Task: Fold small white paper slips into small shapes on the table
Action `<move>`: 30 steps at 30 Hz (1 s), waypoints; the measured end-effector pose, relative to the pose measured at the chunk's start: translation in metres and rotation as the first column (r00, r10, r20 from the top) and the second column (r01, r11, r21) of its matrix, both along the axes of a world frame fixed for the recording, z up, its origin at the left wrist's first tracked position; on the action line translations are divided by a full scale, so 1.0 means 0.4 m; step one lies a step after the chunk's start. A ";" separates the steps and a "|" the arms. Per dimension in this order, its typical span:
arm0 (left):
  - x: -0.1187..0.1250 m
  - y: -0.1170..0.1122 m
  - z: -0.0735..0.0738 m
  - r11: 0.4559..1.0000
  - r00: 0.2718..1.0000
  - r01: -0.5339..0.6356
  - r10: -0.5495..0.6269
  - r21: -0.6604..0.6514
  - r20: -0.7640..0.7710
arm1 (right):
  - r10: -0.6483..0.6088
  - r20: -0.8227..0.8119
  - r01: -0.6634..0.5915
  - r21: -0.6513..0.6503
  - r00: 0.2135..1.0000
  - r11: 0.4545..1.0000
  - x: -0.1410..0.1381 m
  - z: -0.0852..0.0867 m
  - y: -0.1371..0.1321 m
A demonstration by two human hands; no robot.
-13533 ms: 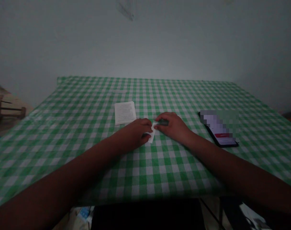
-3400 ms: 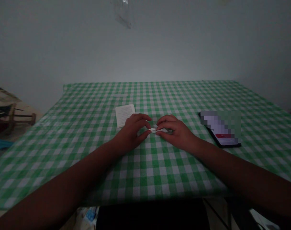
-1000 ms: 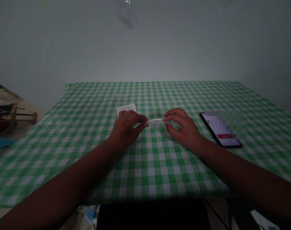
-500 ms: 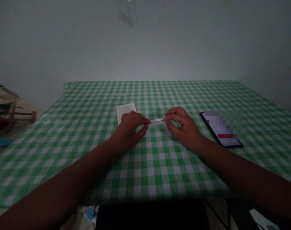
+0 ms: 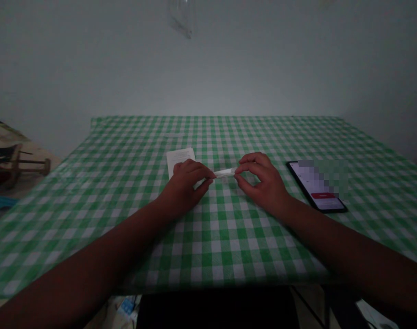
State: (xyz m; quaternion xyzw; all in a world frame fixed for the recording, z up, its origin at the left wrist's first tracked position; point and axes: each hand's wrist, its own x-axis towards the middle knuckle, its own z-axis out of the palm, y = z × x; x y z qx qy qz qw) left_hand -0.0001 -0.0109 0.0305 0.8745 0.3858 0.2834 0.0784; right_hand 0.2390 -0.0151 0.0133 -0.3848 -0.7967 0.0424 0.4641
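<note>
Between my two hands is a small, narrow strip of white paper (image 5: 224,172), seen almost edge-on just above the tablecloth. My left hand (image 5: 189,183) pinches its left end between thumb and fingertips. At the right end, the thumb and index finger of my right hand (image 5: 261,178) close on the strip, the other fingers curled above. Partly behind my left hand lies a white printed sheet or small stack of paper (image 5: 180,156); its lower part is hidden.
A green and white checked tablecloth (image 5: 222,246) covers the table. A phone (image 5: 316,187) with a lit screen lies right of my right hand. A wall (image 5: 249,68) stands behind the table, with a clear plastic thing (image 5: 181,16) hanging on it. A wooden stool (image 5: 26,162) is at the left.
My right thumb and fingertips have come together more on the strip's right end, and the strip's face is turned slightly differently. My left hand stays nearly in place.
</note>
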 end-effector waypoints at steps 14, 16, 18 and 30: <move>-0.010 0.014 -0.013 0.999 0.998 0.042 -0.042 0.013 -0.040 | 0.010 -0.001 -0.010 -0.098 1.000 0.995 0.003 -0.015 0.012; -0.008 0.014 -0.012 1.000 0.999 0.026 -0.026 -0.005 -0.041 | 0.037 -0.003 -0.037 -0.100 0.999 0.994 0.002 -0.017 0.012; -0.007 0.014 -0.013 1.000 0.999 0.013 -0.013 -0.014 -0.033 | 0.051 -0.012 -0.052 -0.099 0.999 0.994 0.001 -0.021 0.012; -0.004 0.006 -0.009 0.997 0.997 -0.075 0.075 0.016 0.033 | 0.073 -0.075 -0.084 -0.156 0.994 0.984 -0.001 -0.026 0.012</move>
